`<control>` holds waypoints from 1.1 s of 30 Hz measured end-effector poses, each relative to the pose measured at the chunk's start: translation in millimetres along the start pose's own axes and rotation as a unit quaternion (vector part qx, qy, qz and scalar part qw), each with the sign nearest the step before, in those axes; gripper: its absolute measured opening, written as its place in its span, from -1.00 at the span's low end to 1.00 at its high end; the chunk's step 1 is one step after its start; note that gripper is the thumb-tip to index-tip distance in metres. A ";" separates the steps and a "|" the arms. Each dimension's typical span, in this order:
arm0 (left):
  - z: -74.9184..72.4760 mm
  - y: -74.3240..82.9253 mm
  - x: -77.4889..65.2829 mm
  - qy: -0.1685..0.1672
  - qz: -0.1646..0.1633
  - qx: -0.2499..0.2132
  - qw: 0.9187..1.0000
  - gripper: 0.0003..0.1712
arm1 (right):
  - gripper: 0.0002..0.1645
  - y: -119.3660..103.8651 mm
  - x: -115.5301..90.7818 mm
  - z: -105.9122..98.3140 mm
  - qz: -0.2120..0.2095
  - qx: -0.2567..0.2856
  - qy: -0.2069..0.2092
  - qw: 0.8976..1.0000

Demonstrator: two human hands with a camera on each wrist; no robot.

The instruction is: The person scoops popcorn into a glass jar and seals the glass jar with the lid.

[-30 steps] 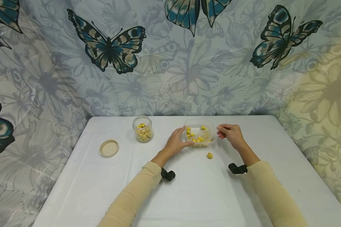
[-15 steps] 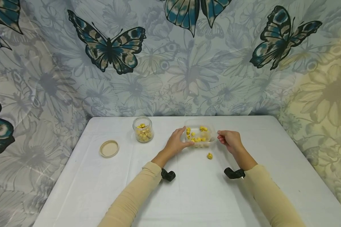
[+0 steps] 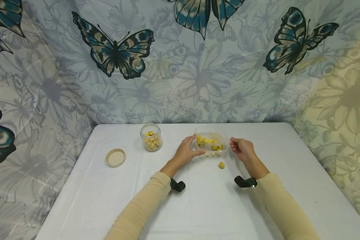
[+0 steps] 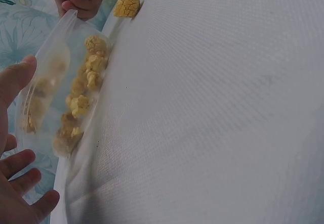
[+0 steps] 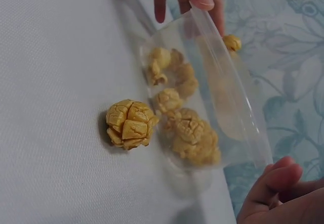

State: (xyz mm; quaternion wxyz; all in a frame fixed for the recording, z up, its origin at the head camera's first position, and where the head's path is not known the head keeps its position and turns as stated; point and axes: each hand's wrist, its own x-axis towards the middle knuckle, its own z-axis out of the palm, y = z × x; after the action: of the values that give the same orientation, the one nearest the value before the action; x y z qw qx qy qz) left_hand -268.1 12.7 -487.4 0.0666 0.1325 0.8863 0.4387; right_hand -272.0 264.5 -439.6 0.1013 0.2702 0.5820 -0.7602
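Observation:
A clear plastic container (image 3: pixel 213 130) with several pieces of yellow popcorn (image 5: pixel 169 100) stands near the table's far edge. My left hand (image 3: pixel 186 148) holds its left end, thumb at the front and fingers spread along the side. At the right end, my right hand (image 3: pixel 243 148) pinches the rim between thumb and curled forefinger, the other fingers folded in. One round popcorn piece (image 5: pixel 130 124) lies on the white cloth just in front of the container. Part of the container's left end is hidden behind my left hand in the head view.
Left of the container stands an open glass jar (image 3: pixel 151 141) partly filled with popcorn. A cream round lid (image 3: pixel 115 157) lies further left on the white-covered table (image 3: pixel 198 206). A butterfly-patterned cloth (image 3: pixel 180 83) hangs behind the far edge.
Popcorn inside the container has shifted about, now bunched along the back left and front right. My right hand has moved slightly down against the rim. My left hand stays put.

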 end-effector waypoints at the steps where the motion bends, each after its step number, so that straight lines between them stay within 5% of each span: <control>1: -0.1 0.1 0.0 0.000 0.000 0.000 1.000 0.07 | -0.84 -0.7 -0.1 0.1 0.004 0.005 -0.001 1.000; 24: -1.9 3.3 -0.3 0.000 -0.003 0.010 1.000 0.06 | -0.87 -1.3 14.7 -10.6 0.032 0.067 0.006 0.997; 33: -1.5 2.5 -1.5 -0.003 -0.001 0.000 1.000 0.06 | -0.83 1.2 15.9 -12.2 0.059 0.113 -0.027 0.991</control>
State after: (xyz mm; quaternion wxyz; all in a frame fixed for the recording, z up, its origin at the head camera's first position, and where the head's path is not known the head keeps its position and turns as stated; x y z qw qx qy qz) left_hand -266.5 12.5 -484.4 0.0701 0.1330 0.8860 0.4385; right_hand -281.0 278.1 -451.2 0.1307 0.2928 0.4725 -0.8210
